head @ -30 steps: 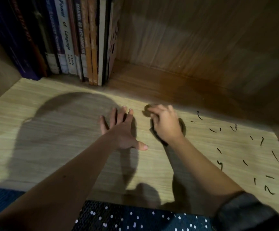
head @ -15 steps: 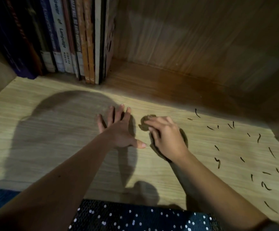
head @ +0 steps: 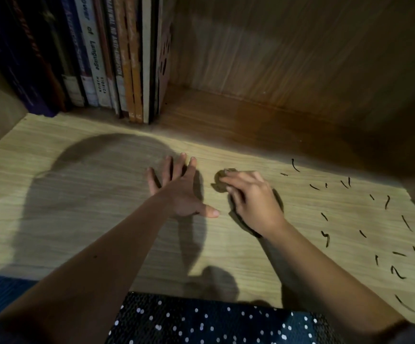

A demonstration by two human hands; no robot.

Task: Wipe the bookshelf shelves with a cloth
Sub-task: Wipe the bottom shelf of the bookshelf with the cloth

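A light wooden shelf board (head: 82, 219) fills the view. My right hand (head: 253, 199) lies on a small dark cloth (head: 220, 181) near the middle of the shelf, fingers curled over it; only the cloth's far edge shows past my fingertips. My left hand (head: 179, 192) rests flat on the board just left of it, fingers spread and straight, holding nothing. Several short dark strands of debris (head: 385, 202) lie scattered on the board to the right of my right hand.
A row of upright books (head: 117, 58) stands at the back left against the shelf's left wall. The wooden back panel (head: 300, 58) rises behind. A dark dotted fabric (head: 201, 321) lies along the near edge below my arms.
My right hand with the cloth has slid a little toward me and to the right across the board. My left hand has stayed flat in place.
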